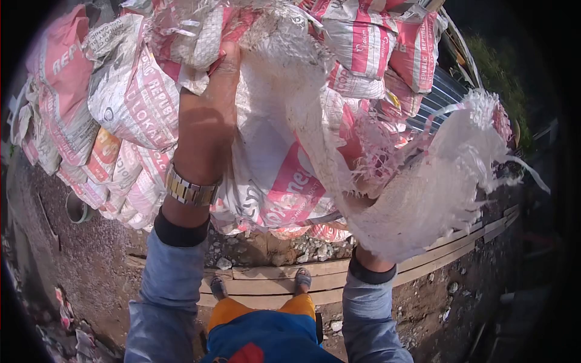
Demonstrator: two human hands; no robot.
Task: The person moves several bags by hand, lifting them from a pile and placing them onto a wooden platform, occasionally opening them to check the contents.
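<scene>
A worn, frayed white woven sack (281, 78) with pink print is spread open in front of me, over a pile of filled sacks. My left hand (221, 75) grips its upper left part; the thumb shows and the other fingers are hidden in the folds. A metal-band watch (192, 186) is on the left wrist. On the right, a torn flap (417, 193) of the sack drapes over my right hand (364, 196). Only a little of that hand and the wrist below show, so its fingers cannot be made out. Loose plastic strands hang from the torn edges.
Filled pink-and-white sacks (136, 100) are stacked to the left, with more sacks (357, 36) at the back right beside corrugated metal sheeting (445, 97). Wooden planks (260, 286) lie across the stony ground by my feet. Torn sack scraps (63, 308) lie at lower left.
</scene>
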